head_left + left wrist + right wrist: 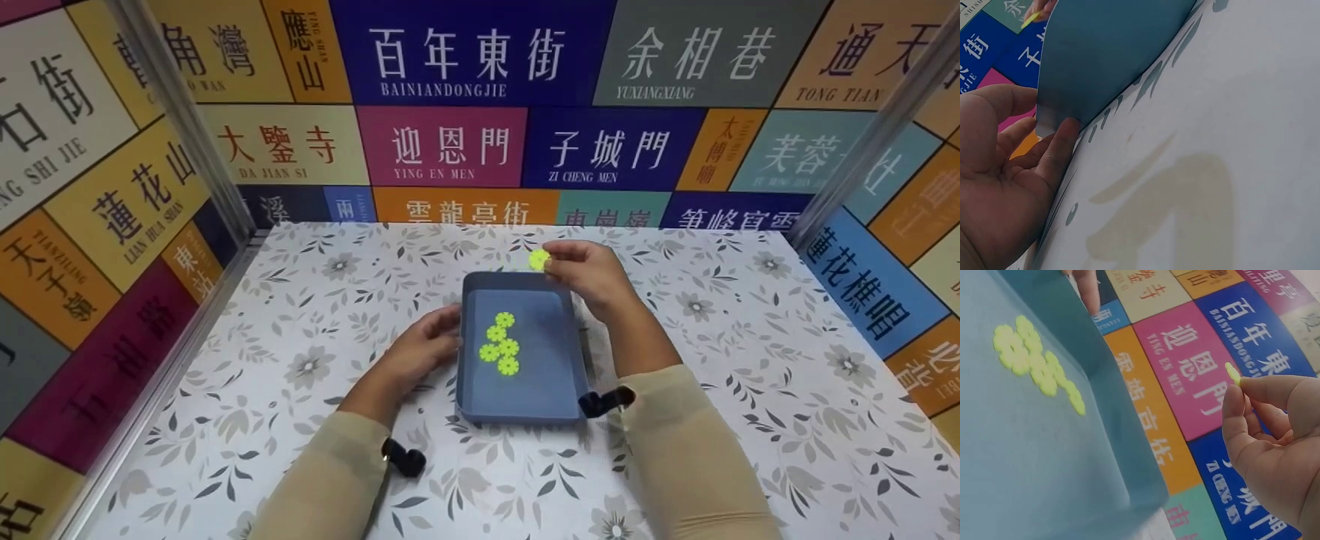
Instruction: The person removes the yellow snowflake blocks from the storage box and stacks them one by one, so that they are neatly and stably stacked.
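Our left hand (424, 349), fingers fairly straight, touches the blue-gray rectangular tray (536, 394) just right of it. Inside, nearer that hand, lie five yellow-green flower-shaped discs (508, 347); we pinch a sixth disc (538, 260) in our right hand (592, 277).

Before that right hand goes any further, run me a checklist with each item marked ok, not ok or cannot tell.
1. Right hand has a firm pinch: ok, it seems; thumb and finger pinch one yellow disc.
2. Left hand touches the tray: ok, fingers at its left wall.
3. Tray flat on the table, open side up: ok.
4. Room inside: ok, bare floor beside the five discs.
5. Held disc over the tray: cannot tell; the head view shows it just past the far rim, height unclear.
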Action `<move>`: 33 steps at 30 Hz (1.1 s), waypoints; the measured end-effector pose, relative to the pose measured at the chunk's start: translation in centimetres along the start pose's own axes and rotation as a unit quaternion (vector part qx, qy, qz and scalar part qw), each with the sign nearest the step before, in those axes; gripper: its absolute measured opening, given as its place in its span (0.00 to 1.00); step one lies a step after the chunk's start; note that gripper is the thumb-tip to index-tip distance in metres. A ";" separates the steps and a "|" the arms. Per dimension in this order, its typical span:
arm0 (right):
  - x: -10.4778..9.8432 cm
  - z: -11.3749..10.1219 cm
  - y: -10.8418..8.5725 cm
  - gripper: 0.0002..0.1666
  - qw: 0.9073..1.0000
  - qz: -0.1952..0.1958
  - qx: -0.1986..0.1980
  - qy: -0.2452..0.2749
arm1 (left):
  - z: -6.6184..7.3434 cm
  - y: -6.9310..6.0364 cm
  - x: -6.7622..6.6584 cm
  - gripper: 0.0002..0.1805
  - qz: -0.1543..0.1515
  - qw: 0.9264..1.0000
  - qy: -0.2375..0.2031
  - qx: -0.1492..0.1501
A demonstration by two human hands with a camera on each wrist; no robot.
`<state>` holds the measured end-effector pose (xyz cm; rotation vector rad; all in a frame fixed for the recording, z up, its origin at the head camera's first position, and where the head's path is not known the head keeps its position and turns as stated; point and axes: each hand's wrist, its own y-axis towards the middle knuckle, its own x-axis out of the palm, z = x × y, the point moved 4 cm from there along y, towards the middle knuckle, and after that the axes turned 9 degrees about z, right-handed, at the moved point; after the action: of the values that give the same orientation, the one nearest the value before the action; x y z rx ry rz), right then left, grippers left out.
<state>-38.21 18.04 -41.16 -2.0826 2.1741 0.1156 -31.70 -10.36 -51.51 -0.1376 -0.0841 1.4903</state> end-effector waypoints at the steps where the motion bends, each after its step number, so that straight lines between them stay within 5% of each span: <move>1: -0.5 0.1 -0.2 0.24 1.000 0.002 -0.002 0.004 | 0.0 0.0 0.0 0.35 -0.001 1.000 -0.001 0.001; 16: -7.3 2.2 -1.1 0.25 0.999 0.041 0.018 0.022 | -0.1 -0.1 0.2 0.36 -0.016 0.999 -0.029 0.002; 26: -9.1 5.0 0.1 0.23 0.995 0.080 0.038 0.048 | 0.1 -0.2 0.2 0.37 -0.010 1.000 -0.023 -0.004; 33: -10.6 7.7 1.1 0.25 0.991 0.087 0.090 0.044 | 0.0 -0.2 0.2 0.36 -0.010 1.000 -0.017 -0.001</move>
<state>-38.57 29.66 -47.23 -1.8347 2.3188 -0.1533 -31.54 -10.17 -51.46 -0.1129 -0.1151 1.4727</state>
